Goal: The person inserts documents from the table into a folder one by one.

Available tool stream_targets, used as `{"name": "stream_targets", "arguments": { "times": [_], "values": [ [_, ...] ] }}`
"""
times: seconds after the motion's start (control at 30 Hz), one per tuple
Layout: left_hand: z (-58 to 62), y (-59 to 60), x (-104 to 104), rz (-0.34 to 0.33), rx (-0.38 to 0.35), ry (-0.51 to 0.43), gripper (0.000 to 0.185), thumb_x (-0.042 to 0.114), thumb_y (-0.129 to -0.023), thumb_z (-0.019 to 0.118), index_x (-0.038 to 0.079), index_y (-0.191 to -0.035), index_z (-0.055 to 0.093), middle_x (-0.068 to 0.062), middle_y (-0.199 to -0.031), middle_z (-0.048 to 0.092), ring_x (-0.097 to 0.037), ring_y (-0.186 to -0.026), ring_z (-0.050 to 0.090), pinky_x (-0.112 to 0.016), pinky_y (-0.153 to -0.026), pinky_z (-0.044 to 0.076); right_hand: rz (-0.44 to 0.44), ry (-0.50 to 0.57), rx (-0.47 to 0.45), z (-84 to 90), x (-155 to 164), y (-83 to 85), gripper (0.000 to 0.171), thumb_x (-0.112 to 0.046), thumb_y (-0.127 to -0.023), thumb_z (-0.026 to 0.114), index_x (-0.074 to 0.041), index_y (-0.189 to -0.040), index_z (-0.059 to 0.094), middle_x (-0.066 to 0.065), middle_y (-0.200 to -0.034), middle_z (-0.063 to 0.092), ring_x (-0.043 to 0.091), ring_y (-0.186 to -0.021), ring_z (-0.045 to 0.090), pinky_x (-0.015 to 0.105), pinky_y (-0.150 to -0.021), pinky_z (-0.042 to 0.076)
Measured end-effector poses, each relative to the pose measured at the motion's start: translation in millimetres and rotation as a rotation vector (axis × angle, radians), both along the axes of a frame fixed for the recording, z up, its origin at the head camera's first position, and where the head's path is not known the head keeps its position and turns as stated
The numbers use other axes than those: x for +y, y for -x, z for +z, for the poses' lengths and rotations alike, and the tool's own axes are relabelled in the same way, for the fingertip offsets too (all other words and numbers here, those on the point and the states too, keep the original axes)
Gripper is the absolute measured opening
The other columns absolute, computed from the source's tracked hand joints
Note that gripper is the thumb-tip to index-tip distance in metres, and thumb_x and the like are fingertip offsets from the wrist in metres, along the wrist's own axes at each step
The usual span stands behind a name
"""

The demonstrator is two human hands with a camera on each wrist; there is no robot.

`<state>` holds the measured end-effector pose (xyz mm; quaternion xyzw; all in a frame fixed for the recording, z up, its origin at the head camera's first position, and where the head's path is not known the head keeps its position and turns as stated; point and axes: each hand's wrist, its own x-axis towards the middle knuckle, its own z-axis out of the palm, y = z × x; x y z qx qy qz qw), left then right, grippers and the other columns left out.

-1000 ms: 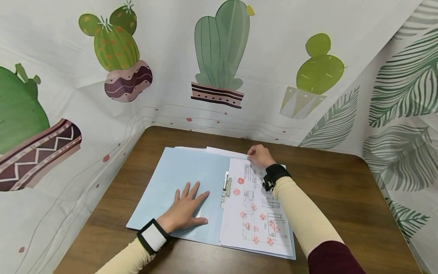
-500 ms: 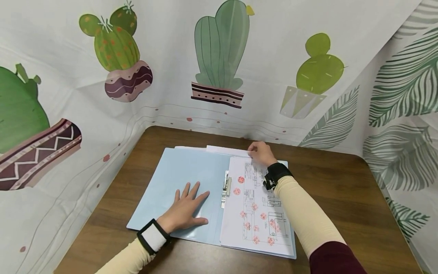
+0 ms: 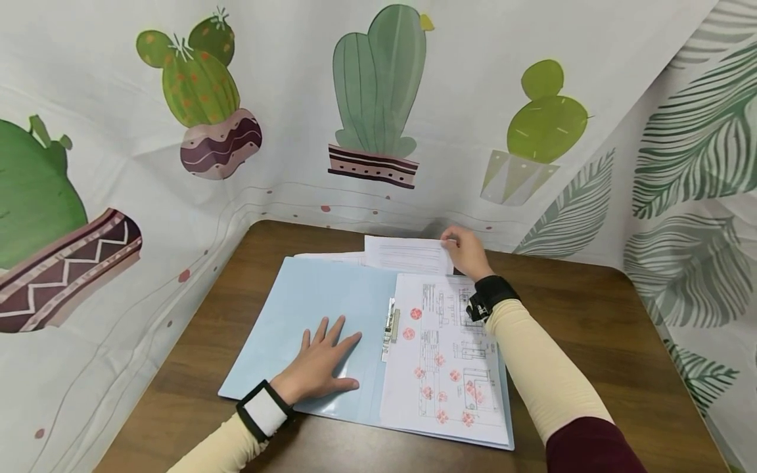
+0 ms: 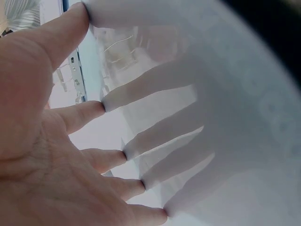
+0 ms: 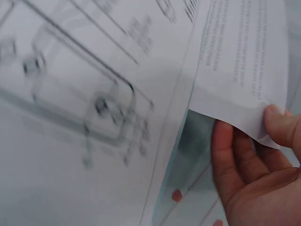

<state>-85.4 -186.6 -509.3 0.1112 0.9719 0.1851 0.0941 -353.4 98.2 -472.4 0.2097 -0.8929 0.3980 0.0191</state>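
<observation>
An open light-blue folder [image 3: 307, 309] lies flat on the brown table [image 3: 579, 328]. My left hand [image 3: 322, 361] rests flat on its left inner cover, fingers spread [image 4: 99, 108]. A printed drawing sheet with red stamps [image 3: 443, 355] sits under the metal clip [image 3: 390, 322] on the right half. My right hand [image 3: 467, 253] pinches the corner of a white text sheet [image 3: 408, 255] past the folder's far edge. In the right wrist view the thumb [image 5: 282, 125] presses that text sheet [image 5: 244, 61] against the fingers, beside the drawing sheet [image 5: 89, 103].
A cactus-print cloth [image 3: 378, 98] hangs close behind and to the left of the table, and a leaf-print cloth [image 3: 698, 164] hangs on the right. More white paper edges [image 3: 328, 256] stick out under the folder's far edge.
My right hand has moved away from me and slightly right, drawing the white text sheet out from under the drawing sheet. The left hand has stayed put.
</observation>
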Motion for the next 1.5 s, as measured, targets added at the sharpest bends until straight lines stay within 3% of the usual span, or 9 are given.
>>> {"name": "stream_targets", "arguments": {
  "times": [0.1, 0.17, 0.23, 0.37, 0.53, 0.97, 1.2, 1.4, 1.5],
  "values": [
    [-0.5, -0.3, 0, -0.001, 0.000, 0.003, 0.086, 0.052, -0.082, 0.083, 0.014, -0.152, 0.051, -0.027, -0.164, 0.027, -0.059, -0.148, 0.017, -0.081, -0.107, 0.017, -0.015, 0.027, 0.036, 6.8, 4, -0.2, 0.010, -0.009, -0.104, 0.061, -0.004, -0.108, 0.068, 0.017, -0.107, 0.067, 0.032, -0.085, 0.060, 0.044, -0.076, 0.046],
    [-0.6, -0.4, 0, -0.003, 0.001, 0.003, 0.086, 0.052, -0.082, 0.083, 0.014, -0.152, 0.051, -0.027, -0.164, 0.027, -0.059, -0.148, 0.017, -0.081, -0.108, 0.017, -0.020, 0.048, 0.070, 10.8, 7, 1.3, 0.012, -0.008, -0.104, 0.061, -0.002, -0.109, 0.069, 0.019, -0.119, 0.068, 0.036, -0.101, 0.064, 0.049, -0.084, 0.048],
    [0.0, -0.5, 0, -0.002, -0.003, -0.002, 0.086, 0.052, -0.082, 0.083, 0.014, -0.152, 0.051, -0.027, -0.164, 0.027, -0.059, -0.148, 0.016, -0.081, -0.108, 0.017, -0.026, 0.071, 0.105, 15.2, 11, 3.7, 0.012, -0.007, -0.103, 0.061, -0.001, -0.110, 0.070, 0.020, -0.123, 0.069, 0.038, -0.106, 0.066, 0.051, -0.085, 0.049],
    [1.8, -0.7, -1, -0.007, -0.006, -0.018, 0.086, 0.051, -0.082, 0.083, 0.013, -0.152, 0.051, -0.029, -0.163, 0.027, -0.060, -0.148, 0.016, -0.082, -0.106, 0.017, -0.051, 0.109, 0.176, 25.3, 20, 9.7, 0.013, -0.006, -0.103, 0.062, -0.001, -0.109, 0.072, 0.020, -0.116, 0.071, 0.035, -0.093, 0.067, 0.043, -0.076, 0.047],
    [1.8, -0.1, -1, -0.008, -0.006, -0.020, 0.087, 0.052, -0.082, 0.083, 0.013, -0.152, 0.051, -0.029, -0.163, 0.027, -0.061, -0.148, 0.016, -0.082, -0.106, 0.017, -0.095, 0.152, 0.241, 41.9, 33, 12.7, 0.011, -0.007, -0.102, 0.064, -0.002, -0.107, 0.072, 0.019, -0.103, 0.073, 0.028, -0.072, 0.059, 0.032, -0.064, 0.039],
    [-2.2, 1.1, 0, 0.005, -0.022, 0.007, 0.088, 0.055, -0.081, 0.083, 0.016, -0.153, 0.051, -0.026, -0.165, 0.026, -0.057, -0.150, 0.014, -0.081, -0.109, 0.015, -0.266, 0.247, 0.516, 107.4, 70, 10.0, 0.012, -0.012, -0.101, 0.066, -0.001, -0.101, 0.072, 0.015, -0.093, 0.073, 0.000, -0.061, 0.043, 0.021, -0.063, 0.032],
    [-2.1, 0.0, 1, 0.006, -0.014, 0.000, 0.087, 0.053, -0.081, 0.084, 0.015, -0.152, 0.051, -0.026, -0.164, 0.027, -0.058, -0.149, 0.015, -0.081, -0.108, 0.015, -0.318, 0.318, 0.529, 127.0, 94, 5.1, 0.015, -0.011, -0.102, 0.064, 0.001, -0.104, 0.073, 0.009, -0.091, 0.069, 0.005, -0.055, 0.037, 0.022, -0.056, 0.028],
    [-1.8, -0.9, 2, 0.002, -0.010, -0.005, 0.087, 0.053, -0.081, 0.084, 0.015, -0.152, 0.052, -0.026, -0.165, 0.026, -0.058, -0.149, 0.015, -0.081, -0.108, 0.015, -0.393, 0.355, 0.539, 141.5, 117, -0.8, 0.015, -0.007, -0.100, 0.065, 0.002, -0.107, 0.074, 0.002, -0.078, 0.061, 0.001, -0.051, 0.035, 0.019, -0.053, 0.027],
    [-0.4, -0.9, 2, 0.003, -0.005, -0.005, 0.087, 0.052, -0.081, 0.084, 0.014, -0.152, 0.052, -0.026, -0.164, 0.027, -0.058, -0.149, 0.015, -0.081, -0.108, 0.015, -0.411, 0.379, 0.503, 148.6, 129, -4.2, 0.016, -0.005, -0.100, 0.064, 0.004, -0.110, 0.073, -0.001, -0.089, 0.066, 0.002, -0.055, 0.045, 0.016, -0.055, 0.033]
  ]
}}
